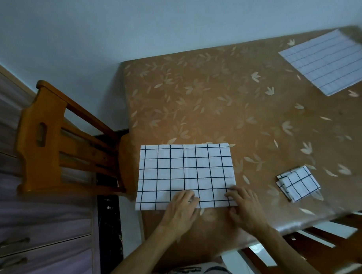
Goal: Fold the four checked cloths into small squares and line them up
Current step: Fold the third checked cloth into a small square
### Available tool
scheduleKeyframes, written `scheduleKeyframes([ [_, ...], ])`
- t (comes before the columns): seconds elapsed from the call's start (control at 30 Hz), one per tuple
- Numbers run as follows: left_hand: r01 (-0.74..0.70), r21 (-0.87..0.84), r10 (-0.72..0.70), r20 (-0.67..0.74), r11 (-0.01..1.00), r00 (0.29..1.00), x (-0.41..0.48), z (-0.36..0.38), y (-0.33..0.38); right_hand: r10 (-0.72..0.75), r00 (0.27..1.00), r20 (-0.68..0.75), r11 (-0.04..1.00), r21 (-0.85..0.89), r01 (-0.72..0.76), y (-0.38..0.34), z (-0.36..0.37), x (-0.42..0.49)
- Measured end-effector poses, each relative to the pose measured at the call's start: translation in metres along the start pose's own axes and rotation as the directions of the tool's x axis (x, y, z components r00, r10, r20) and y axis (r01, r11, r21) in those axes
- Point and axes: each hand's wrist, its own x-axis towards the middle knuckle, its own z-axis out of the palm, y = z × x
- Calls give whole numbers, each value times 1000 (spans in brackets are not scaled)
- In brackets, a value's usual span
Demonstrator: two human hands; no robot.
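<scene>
White black-checked cloth (185,174) lies as a wide rectangle at the near left of the brown leaf-patterned counter (198,96), with the left hand (181,205) and right hand (244,208) set apart, fingers pressing its near edge. One small folded checked square (297,183) sits to the right. The next move is probably to halve this rectangle again.

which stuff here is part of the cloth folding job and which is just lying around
Job: half-folded cloth, with left hand and right hand on its near edge; small folded square; flat cloth at the far corner. A fourth cloth is not in view.
Lying about: wooden chair; drawers.
</scene>
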Motion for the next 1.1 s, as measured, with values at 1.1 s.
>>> scheduleKeyframes([
  [1.1,485,-795,-461,298,364,836,-67,-47,-34,-60,960,272,939,341,-38,-39,-79,3],
])
